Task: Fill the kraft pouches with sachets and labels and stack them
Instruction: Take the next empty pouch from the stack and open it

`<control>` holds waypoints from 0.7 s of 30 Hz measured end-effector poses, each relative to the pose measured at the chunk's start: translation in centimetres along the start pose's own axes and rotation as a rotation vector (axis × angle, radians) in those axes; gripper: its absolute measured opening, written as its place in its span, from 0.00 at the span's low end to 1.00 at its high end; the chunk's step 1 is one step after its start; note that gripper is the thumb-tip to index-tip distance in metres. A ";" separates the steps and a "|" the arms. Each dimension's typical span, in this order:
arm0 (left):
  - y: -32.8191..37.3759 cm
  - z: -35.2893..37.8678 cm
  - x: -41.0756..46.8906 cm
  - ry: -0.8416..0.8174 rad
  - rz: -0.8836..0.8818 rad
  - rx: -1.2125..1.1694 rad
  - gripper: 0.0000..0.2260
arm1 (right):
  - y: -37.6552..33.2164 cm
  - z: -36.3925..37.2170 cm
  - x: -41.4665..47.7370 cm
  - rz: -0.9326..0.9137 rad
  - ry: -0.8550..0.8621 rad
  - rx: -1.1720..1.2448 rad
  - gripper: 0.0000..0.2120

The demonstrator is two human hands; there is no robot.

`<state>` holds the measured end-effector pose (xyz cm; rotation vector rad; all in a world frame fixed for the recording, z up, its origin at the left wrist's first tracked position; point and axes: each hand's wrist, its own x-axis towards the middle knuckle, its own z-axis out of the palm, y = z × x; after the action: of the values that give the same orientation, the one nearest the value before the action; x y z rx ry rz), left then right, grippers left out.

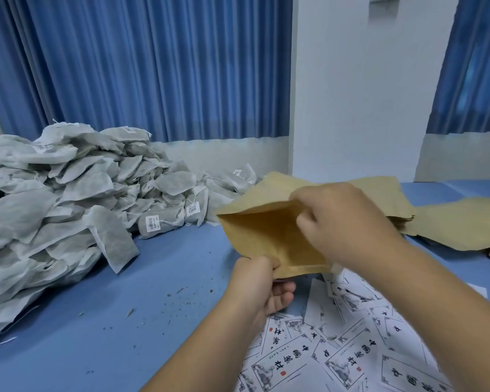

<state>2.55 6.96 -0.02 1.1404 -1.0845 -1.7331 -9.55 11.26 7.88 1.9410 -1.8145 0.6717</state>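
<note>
A brown paper pouch [263, 236] is held in the air between the two hands, just above the blue table [125, 321]. The left hand [258, 284] pinches the pouch's near lower edge, thumb on top and fingers curled underneath. The right hand [348, 224] grips the pouch's far upper side with curled fingers, and the mouth gapes open toward the left, so the tan inside shows. To the left of both hands, well apart from them, lies a big loose heap of grey-white sachets [54, 207], some with strings and small printed tags; the heap runs back to the wall and spreads toward the far side of the pouch. Beyond the right hand and to its right, more flat brown pouches [450, 222] lie in an untidy pile on the table, the nearest ones partly hidden behind that hand. Under and in front of both forearms, a scatter of white printed labels [337, 349] with black characters and framed drawings covers the table, overlapping at many angles. Small dark crumbs [178, 304] dot the table to the left of the left hand. Blue curtains [153, 66] hang behind the sachets.
</note>
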 end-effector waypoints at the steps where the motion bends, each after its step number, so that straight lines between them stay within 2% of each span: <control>1: 0.0 0.0 0.0 -0.008 -0.033 -0.024 0.04 | 0.5 -0.6 0.1 0.042 0.043 0.028 0.10; 3: 0.2 -0.1 0.0 -0.034 -0.076 -0.080 0.04 | 1.0 -1.1 0.2 0.095 0.076 0.076 0.10; 6: 0.5 -0.1 -0.1 -0.023 -0.058 -0.138 0.06 | 0.6 -0.7 0.3 0.083 0.024 0.073 0.11; 9: 0.7 -0.4 0.3 0.092 0.127 -0.023 0.08 | 0.0 -0.2 0.1 0.037 -0.009 0.068 0.12; 11: 1.0 -0.9 0.5 0.149 0.250 0.066 0.12 | -0.3 -0.1 0.0 -0.009 -0.028 0.026 0.13; 15: 1.7 -1.8 0.7 0.181 0.289 0.001 0.19 | -1.3 0.0 -0.1 -0.092 -0.071 -0.018 0.11; 17: 1.9 -2.2 1.1 0.225 0.305 -0.009 0.17 | -2.4 0.2 -0.4 -0.121 -0.093 -0.039 0.06; 21: 2.1 -3.1 1.9 0.314 0.392 0.125 0.09 | -4.4 1.1 -1.2 -0.158 -0.142 -0.062 0.07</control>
<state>5.23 3.85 0.73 1.1395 -1.1396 -1.1556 -5.17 11.89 6.41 2.1108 -1.7167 0.4310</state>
